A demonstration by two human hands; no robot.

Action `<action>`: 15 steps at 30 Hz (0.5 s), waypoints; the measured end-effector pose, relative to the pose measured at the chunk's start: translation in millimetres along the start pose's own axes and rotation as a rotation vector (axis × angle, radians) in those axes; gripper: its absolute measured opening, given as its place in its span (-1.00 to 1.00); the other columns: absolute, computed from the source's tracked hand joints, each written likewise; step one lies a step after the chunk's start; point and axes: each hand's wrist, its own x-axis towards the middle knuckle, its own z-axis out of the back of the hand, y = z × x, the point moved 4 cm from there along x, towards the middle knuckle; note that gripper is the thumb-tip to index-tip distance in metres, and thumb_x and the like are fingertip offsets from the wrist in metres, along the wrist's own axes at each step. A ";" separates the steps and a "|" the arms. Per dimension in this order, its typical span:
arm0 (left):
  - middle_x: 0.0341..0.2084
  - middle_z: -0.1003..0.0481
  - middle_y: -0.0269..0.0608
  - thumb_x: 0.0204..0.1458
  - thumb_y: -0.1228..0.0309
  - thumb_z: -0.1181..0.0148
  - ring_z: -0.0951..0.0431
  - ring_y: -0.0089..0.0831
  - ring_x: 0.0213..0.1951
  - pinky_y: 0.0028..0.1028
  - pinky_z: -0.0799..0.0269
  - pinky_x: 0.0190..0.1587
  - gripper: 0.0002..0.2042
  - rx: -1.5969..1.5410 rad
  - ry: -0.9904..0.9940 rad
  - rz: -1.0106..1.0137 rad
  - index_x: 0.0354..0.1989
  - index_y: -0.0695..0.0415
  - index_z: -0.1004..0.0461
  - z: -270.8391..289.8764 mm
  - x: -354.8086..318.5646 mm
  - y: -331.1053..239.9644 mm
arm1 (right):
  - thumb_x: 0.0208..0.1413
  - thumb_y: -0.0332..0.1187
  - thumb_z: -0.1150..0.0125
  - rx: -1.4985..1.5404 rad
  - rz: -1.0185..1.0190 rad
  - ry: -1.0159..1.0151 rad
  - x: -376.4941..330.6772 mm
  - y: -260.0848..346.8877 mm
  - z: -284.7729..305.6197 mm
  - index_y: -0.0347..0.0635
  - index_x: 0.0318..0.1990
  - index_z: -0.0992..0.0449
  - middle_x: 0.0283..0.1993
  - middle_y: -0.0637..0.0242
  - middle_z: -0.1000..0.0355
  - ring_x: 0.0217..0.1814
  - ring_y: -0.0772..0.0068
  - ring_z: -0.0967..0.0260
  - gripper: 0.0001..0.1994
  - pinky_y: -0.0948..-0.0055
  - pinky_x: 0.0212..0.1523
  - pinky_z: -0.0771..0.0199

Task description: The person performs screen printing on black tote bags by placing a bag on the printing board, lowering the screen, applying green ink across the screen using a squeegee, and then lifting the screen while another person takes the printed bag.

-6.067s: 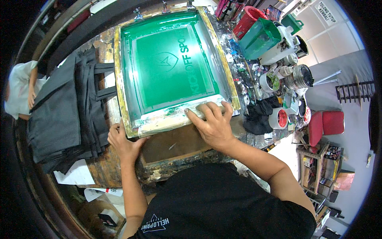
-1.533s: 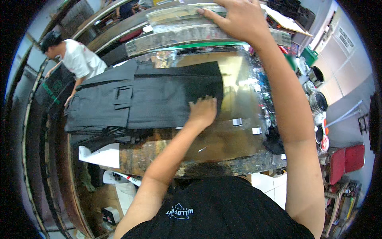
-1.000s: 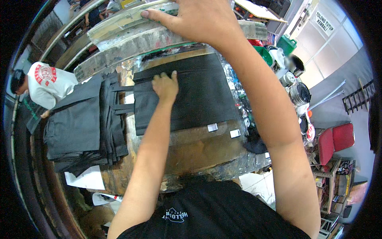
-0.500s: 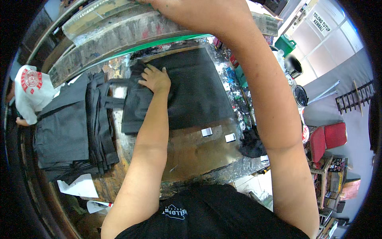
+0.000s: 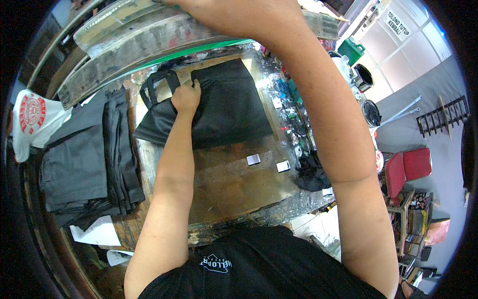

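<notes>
One black bag [image 5: 229, 107], one left hand [image 5: 185, 97]

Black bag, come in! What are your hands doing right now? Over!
Left hand gripping the black bag near its handles on the printing board. Right hand up on the raised screen frame. Stack of black bags lies beside, left.

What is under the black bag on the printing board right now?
The black bag lies flat on the worn wooden board, the left hand gripping it near its handles. Bare board shows nearer the person, with two small pale tabs. Whatever lies directly beneath the bag is covered.
</notes>
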 end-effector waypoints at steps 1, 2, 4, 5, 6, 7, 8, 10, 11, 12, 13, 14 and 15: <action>-0.31 -0.67 0.08 0.23 -0.03 -0.07 -0.70 0.06 -0.22 -0.03 -0.59 -0.13 -0.58 -0.025 0.001 0.018 -0.21 0.05 -0.70 -11.9 0.5 9.3 | 0.41 0.28 0.27 0.008 0.014 -0.037 -9.1 6.5 5.0 -0.18 -0.09 -0.54 -0.31 0.32 -0.49 -0.21 0.44 -0.42 -0.33 0.05 0.17 -0.38; -0.32 -0.67 0.09 0.23 -0.02 -0.08 -0.69 0.07 -0.23 -0.01 -0.59 -0.13 -0.59 -0.049 0.000 0.021 -0.21 0.06 -0.69 -11.4 2.2 5.9 | 0.41 0.28 0.26 0.021 0.011 -0.044 -10.7 4.7 7.6 -0.18 -0.10 -0.55 -0.31 0.31 -0.49 -0.21 0.43 -0.42 -0.33 0.06 0.16 -0.39; -0.36 -0.66 0.12 0.23 0.01 -0.09 -0.68 0.12 -0.28 0.03 -0.59 -0.16 -0.59 -0.112 -0.050 0.007 -0.23 0.11 -0.68 -8.0 0.8 -0.1 | 0.40 0.28 0.24 0.054 0.007 -0.021 -6.1 -4.0 5.6 -0.18 -0.10 -0.55 -0.31 0.29 -0.50 -0.21 0.42 -0.43 -0.34 0.08 0.13 -0.39; -0.36 -0.66 0.13 0.23 0.00 -0.08 -0.68 0.12 -0.28 0.02 -0.59 -0.17 -0.58 -0.109 -0.090 0.055 -0.23 0.12 -0.67 -6.3 -1.1 0.3 | 0.40 0.27 0.23 0.056 0.001 -0.003 -5.5 -5.4 7.1 -0.17 -0.10 -0.55 -0.31 0.29 -0.50 -0.21 0.42 -0.43 -0.34 0.09 0.11 -0.39; -0.36 -0.66 0.13 0.23 -0.01 -0.08 -0.68 0.12 -0.28 0.02 -0.59 -0.18 -0.57 -0.106 -0.130 0.103 -0.22 0.13 -0.66 -4.8 -3.6 0.0 | 0.40 0.27 0.23 0.059 -0.002 0.019 -4.2 -5.8 8.3 -0.17 -0.10 -0.55 -0.32 0.28 -0.50 -0.21 0.42 -0.43 -0.35 0.11 0.09 -0.39; -0.36 -0.66 0.13 0.24 -0.02 -0.08 -0.68 0.12 -0.28 0.02 -0.59 -0.19 -0.55 -0.105 -0.171 0.151 -0.22 0.15 -0.66 -2.0 -4.1 1.8 | 0.40 0.27 0.22 0.038 -0.008 0.035 -5.4 -4.2 10.2 -0.17 -0.10 -0.55 -0.32 0.28 -0.49 -0.22 0.42 -0.42 -0.36 0.13 0.07 -0.38; -0.19 -0.65 0.17 0.23 -0.12 -0.07 -0.67 0.11 -0.13 0.06 -0.55 -0.09 -0.48 -0.169 -0.064 0.249 -0.10 0.14 -0.63 -1.9 -4.9 2.6 | 0.40 0.26 0.21 0.013 -0.018 0.055 -8.3 -2.9 11.3 -0.17 -0.10 -0.55 -0.32 0.28 -0.49 -0.22 0.42 -0.41 -0.36 0.14 0.05 -0.38; -0.01 -0.58 0.18 0.22 -0.21 -0.04 -0.58 0.12 0.05 0.14 -0.44 0.05 -0.42 -0.072 -0.173 0.244 -0.01 0.10 -0.60 13.0 -7.3 -0.4 | 0.41 0.26 0.22 0.023 0.003 0.018 -15.3 0.3 13.2 -0.17 -0.11 -0.55 -0.32 0.28 -0.47 -0.23 0.43 -0.38 -0.36 0.18 0.02 -0.35; 0.07 -0.54 0.19 0.22 -0.25 -0.02 -0.54 0.12 0.14 0.18 -0.38 0.12 -0.38 -0.022 -0.224 0.241 0.04 0.08 -0.58 21.9 -10.6 -1.6 | 0.41 0.26 0.23 0.027 0.009 0.018 -16.9 0.3 12.9 -0.16 -0.12 -0.55 -0.32 0.28 -0.46 -0.23 0.43 -0.36 -0.36 0.19 0.00 -0.34; 0.31 -0.30 0.24 0.20 -0.35 0.05 -0.22 0.20 0.39 0.32 -0.02 0.34 -0.26 -0.125 -0.017 0.332 0.29 0.03 -0.43 25.2 -9.4 6.1 | 0.41 0.26 0.24 0.032 0.015 0.016 -19.0 0.2 12.8 -0.16 -0.12 -0.55 -0.31 0.29 -0.45 -0.24 0.43 -0.34 -0.36 0.21 -0.01 -0.33; 0.34 -0.25 0.26 0.20 -0.36 0.07 -0.16 0.22 0.42 0.34 0.06 0.36 -0.23 -0.067 -0.007 0.308 0.34 0.02 -0.37 30.0 -13.6 6.8 | 0.41 0.26 0.25 0.036 0.018 0.016 -21.3 -0.7 12.5 -0.15 -0.13 -0.55 -0.31 0.29 -0.44 -0.24 0.43 -0.32 -0.36 0.22 -0.03 -0.32; 0.37 -0.19 0.27 0.20 -0.37 0.09 -0.09 0.23 0.44 0.36 0.15 0.39 -0.20 -0.007 0.001 0.286 0.40 0.01 -0.31 35.0 -20.1 10.3 | 0.41 0.27 0.26 0.027 0.007 0.034 -18.1 -0.6 9.8 -0.15 -0.14 -0.54 -0.31 0.29 -0.44 -0.24 0.43 -0.32 -0.36 0.23 -0.03 -0.32; 0.40 -0.14 0.29 0.20 -0.38 0.11 -0.03 0.25 0.47 0.37 0.24 0.41 -0.17 0.052 0.008 0.265 0.45 0.00 -0.24 39.2 -25.2 13.8 | 0.41 0.27 0.26 0.017 -0.005 0.052 -16.5 -0.2 8.8 -0.15 -0.14 -0.54 -0.30 0.30 -0.44 -0.24 0.43 -0.32 -0.36 0.23 -0.04 -0.32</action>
